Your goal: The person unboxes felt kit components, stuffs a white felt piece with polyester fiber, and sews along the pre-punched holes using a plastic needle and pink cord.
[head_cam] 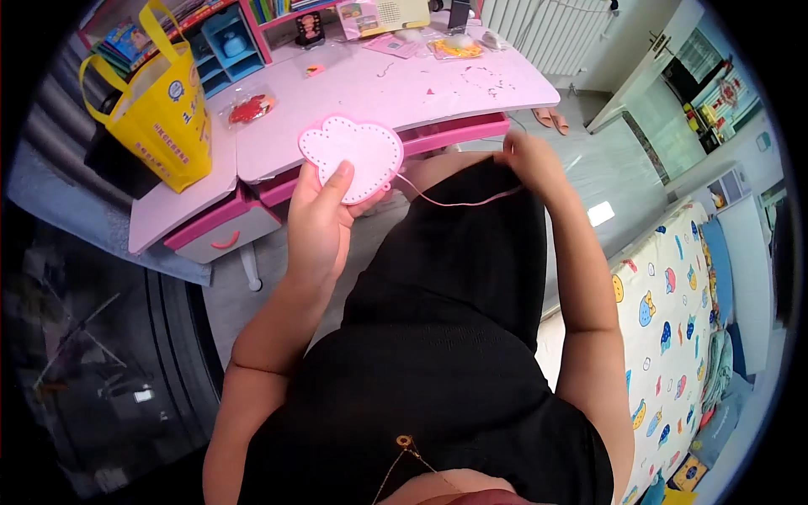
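Observation:
My left hand (325, 211) holds a flat, scalloped white plate with a pink rim (353, 154), its edge lined with small holes. A pink thread (457, 204) runs from the plate's right edge, sags over my lap and rises toward my right hand (527, 161). That hand is raised to the right, just past the desk's front edge, with thumb and fingertips pinched together by the thread's far side; any needle there is too small to see. The plate is in front of the desk's edge, above an open pink drawer (454, 134).
The pink desk (284, 148) bears a yellow tote bag (167, 120), a bagged red item (250, 109), thread scraps and a bagged yellow item (456, 47). A second drawer (214, 230) is at the left. A bed with a patterned sheet (669, 315) stands on the right.

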`<action>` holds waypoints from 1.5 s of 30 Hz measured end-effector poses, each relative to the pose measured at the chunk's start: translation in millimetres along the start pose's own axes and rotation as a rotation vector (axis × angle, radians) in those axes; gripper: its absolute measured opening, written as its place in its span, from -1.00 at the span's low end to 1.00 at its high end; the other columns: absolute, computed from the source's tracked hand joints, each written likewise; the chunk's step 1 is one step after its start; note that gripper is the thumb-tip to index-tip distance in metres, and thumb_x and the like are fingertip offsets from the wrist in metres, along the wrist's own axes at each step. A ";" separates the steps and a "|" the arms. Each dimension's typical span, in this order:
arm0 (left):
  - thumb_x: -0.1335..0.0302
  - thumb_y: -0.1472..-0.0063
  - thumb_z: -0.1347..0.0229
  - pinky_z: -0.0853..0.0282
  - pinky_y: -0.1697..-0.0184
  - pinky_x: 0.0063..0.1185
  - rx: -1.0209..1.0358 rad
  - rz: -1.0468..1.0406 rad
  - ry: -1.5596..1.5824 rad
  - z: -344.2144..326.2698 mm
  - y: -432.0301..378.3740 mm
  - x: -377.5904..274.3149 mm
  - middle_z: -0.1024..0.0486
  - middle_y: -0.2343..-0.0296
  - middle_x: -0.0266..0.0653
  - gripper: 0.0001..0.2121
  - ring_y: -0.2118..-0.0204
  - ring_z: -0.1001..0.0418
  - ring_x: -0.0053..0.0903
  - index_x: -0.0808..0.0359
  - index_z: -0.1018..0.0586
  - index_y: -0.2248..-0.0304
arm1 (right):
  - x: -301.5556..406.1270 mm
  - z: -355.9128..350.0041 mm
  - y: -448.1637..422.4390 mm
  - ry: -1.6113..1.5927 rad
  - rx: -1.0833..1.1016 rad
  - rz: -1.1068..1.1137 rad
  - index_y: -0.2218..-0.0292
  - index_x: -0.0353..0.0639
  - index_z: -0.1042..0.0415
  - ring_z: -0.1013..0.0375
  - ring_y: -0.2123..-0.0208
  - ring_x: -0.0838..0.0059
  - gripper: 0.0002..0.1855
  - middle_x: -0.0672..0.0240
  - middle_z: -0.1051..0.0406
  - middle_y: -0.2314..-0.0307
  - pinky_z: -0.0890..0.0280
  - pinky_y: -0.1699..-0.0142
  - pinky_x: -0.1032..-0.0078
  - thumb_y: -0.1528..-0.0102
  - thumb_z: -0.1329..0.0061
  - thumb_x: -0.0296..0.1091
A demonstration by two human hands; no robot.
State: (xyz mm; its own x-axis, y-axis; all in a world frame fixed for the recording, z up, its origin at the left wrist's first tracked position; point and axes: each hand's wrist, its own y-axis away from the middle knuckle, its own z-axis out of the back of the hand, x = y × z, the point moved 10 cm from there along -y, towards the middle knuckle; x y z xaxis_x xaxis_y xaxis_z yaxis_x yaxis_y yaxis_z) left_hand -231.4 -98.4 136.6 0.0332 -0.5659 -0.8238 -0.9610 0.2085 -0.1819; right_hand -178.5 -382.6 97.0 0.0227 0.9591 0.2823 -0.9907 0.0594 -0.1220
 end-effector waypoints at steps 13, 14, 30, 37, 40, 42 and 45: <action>0.48 -0.20 0.15 -0.40 0.26 -0.59 0.032 0.113 -0.024 -2.9 -49.3 31.0 -0.30 0.17 -0.21 -0.68 0.21 -0.37 -0.52 0.37 -0.18 0.06 | -83.0 -84.1 -111.4 -0.124 0.146 0.054 0.48 -0.33 -0.45 -0.41 0.49 0.29 -0.62 0.10 -0.41 0.59 -0.27 0.34 0.44 0.16 -0.08 -0.12; 0.48 -0.20 0.15 -0.41 0.25 -0.58 0.034 0.123 -0.022 0.6 -57.2 32.4 -0.29 0.17 -0.21 -0.68 0.21 -0.37 -0.52 0.37 -0.18 0.06 | -76.8 -77.4 -111.5 -0.227 0.100 0.024 0.45 -0.33 -0.46 -0.41 0.49 0.31 -0.62 0.11 -0.42 0.57 -0.26 0.34 0.45 0.14 -0.07 -0.12; 0.49 -0.20 0.15 -0.39 0.18 -0.48 0.267 -0.018 -0.024 -67.9 -229.9 -7.3 -0.32 0.18 -0.22 -0.69 0.18 -0.37 -0.50 0.37 -0.19 0.06 | 97.5 79.8 -124.9 -0.873 0.009 0.177 0.38 -0.33 -0.41 -0.24 0.51 0.71 -0.71 0.45 -0.34 0.58 -0.18 0.38 0.69 -0.04 0.07 -0.23; 0.50 -0.19 0.15 -0.41 0.21 -0.51 0.300 -0.117 -0.082 -69.3 -274.5 -11.9 -0.31 0.17 -0.16 -0.66 0.18 -0.38 -0.46 0.40 -0.17 0.05 | 98.1 85.2 -159.7 -1.019 -0.131 0.206 0.43 -0.31 -0.43 -0.21 0.61 0.72 -0.76 0.44 -0.30 0.69 -0.16 0.48 0.68 0.01 0.01 -0.27; 0.56 -0.17 0.18 -0.44 0.21 -0.46 0.300 -0.154 -0.132 -58.9 -285.2 -8.9 -0.30 0.16 -0.09 -0.65 0.15 -0.37 -0.37 0.42 -0.14 0.04 | 100.6 71.8 -169.5 -0.948 -0.171 0.137 0.45 -0.32 -0.42 -0.22 0.66 0.63 -0.78 0.35 -0.30 0.73 -0.17 0.51 0.64 0.01 0.03 -0.30; 0.57 -0.16 0.17 -0.44 0.22 -0.45 0.336 -0.215 -0.286 -56.6 -289.7 -9.6 -0.30 0.16 -0.09 -0.65 0.15 -0.38 -0.38 0.43 -0.15 0.05 | 107.8 69.8 -174.4 -0.842 -0.171 0.139 0.46 -0.32 -0.41 -0.22 0.69 0.55 -0.79 0.26 -0.30 0.74 -0.17 0.53 0.60 0.01 0.03 -0.31; 0.55 -0.17 0.13 -0.41 0.20 -0.51 0.298 -0.282 -0.243 -50.8 -294.7 -10.3 -0.34 0.22 -0.17 -0.71 0.20 -0.38 -0.55 0.44 -0.22 0.11 | 103.8 58.1 -178.6 -0.767 -0.211 0.135 0.51 -0.29 -0.42 -0.24 0.71 0.45 -0.81 0.17 -0.28 0.74 -0.16 0.55 0.56 0.00 0.06 -0.33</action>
State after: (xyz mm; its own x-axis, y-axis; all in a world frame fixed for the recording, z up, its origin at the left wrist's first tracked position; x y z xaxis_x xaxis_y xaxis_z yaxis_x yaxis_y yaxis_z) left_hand 37.6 -194.5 226.0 0.3788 -0.4382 -0.8152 -0.7858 0.3131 -0.5334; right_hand -7.0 -309.7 203.3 -0.2689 0.5089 0.8177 -0.9307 0.0812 -0.3566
